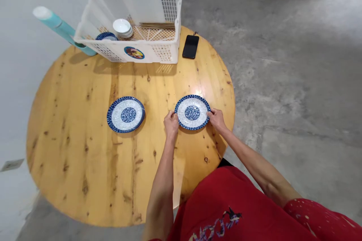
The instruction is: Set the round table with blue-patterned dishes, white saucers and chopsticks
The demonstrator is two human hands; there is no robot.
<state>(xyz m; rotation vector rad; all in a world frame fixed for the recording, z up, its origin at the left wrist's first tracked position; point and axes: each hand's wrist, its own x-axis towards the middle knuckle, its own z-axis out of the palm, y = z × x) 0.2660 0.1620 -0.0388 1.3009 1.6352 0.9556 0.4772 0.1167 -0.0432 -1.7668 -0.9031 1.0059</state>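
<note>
A round blue-and-white plate (192,113) is held level at the right side of the wooden table. My left hand (171,123) grips its left rim, and my right hand (217,119) pinches the right rim. Whether it rests on the table or hangs just above it, I cannot tell. To the left lies a small stack of matching plates (126,114), their edges slightly offset, apart from both hands.
At the back of the round table (85,165) stands a white plastic basket (166,51) holding small white bowls (122,26), a blue-rimmed plate (106,36) and chopsticks (157,25). Beside it are a black phone (190,46) and a turquoise cylindrical object (63,30).
</note>
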